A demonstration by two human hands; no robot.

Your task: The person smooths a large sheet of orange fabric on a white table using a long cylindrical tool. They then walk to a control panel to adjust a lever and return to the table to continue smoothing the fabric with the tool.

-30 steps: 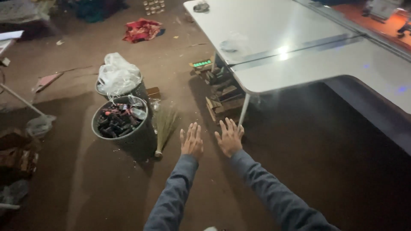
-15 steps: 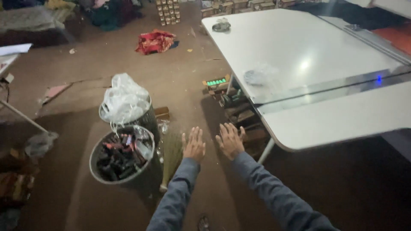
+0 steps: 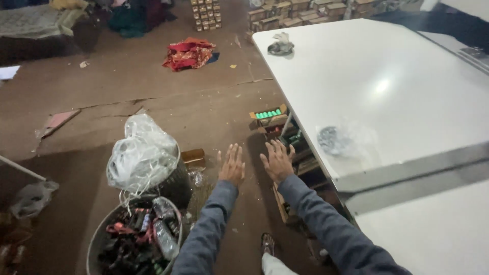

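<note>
My left hand [image 3: 232,165] and my right hand [image 3: 277,160] are stretched out in front of me, side by side, fingers spread and palms facing down. Both hold nothing. They hover over the brown floor, just left of the edge of a large white table [image 3: 407,66]. Below my right hand, small cardboard boxes [image 3: 268,117] with green items sit under the table's edge. My grey sleeves [image 3: 209,229] cover both arms.
A round bin [image 3: 133,241] full of scraps and bottles stands at lower left, with a clear plastic bag [image 3: 141,155] behind it. A red cloth [image 3: 187,52] lies on the floor further off. A clear bag [image 3: 343,140] and a grey rag [image 3: 280,46] lie on the table.
My view has moved closer to the white table and tilted up, so the bins slid toward the lower left. Both hands stay outstretched and empty.
</note>
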